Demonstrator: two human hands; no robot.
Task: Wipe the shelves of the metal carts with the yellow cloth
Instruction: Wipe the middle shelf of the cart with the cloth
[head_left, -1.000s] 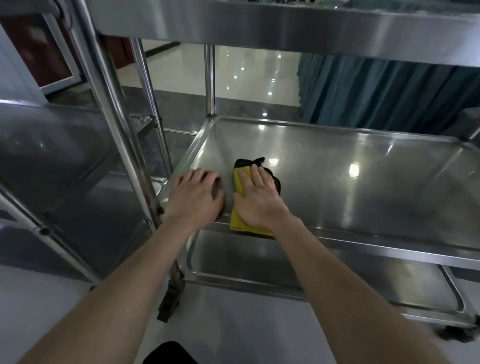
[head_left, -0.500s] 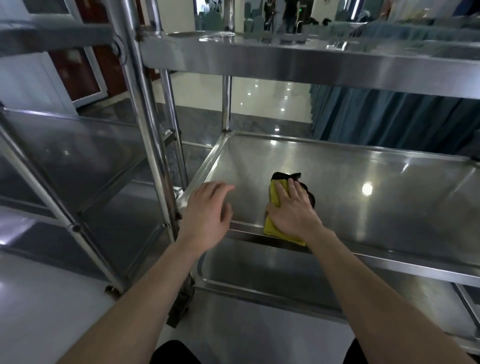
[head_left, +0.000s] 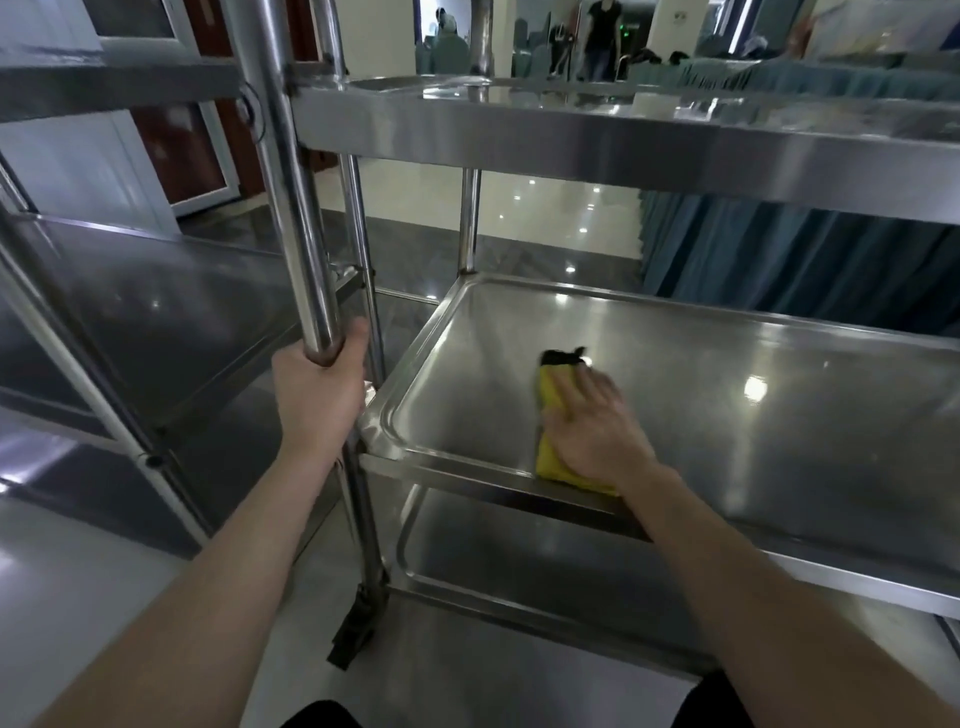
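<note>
A steel cart stands in front of me with a top shelf (head_left: 571, 140), a middle shelf (head_left: 727, 395) and a bottom shelf (head_left: 519, 561). The yellow cloth (head_left: 551, 415), folded, with a black edge at its far end, lies on the middle shelf near the front rim. My right hand (head_left: 592, 431) presses flat on the cloth, fingers spread. My left hand (head_left: 322, 395) is wrapped around the cart's front-left upright post (head_left: 291, 208).
A second steel cart (head_left: 130, 291) stands close on the left, its shelves level with mine. A caster (head_left: 353, 634) sits under the post. Teal drapes (head_left: 779, 260) hang behind the cart. People stand far off at the back.
My left hand left the middle shelf's front corner and took hold of the upright post. My right hand slid the cloth a little to the right. The view has risen.
</note>
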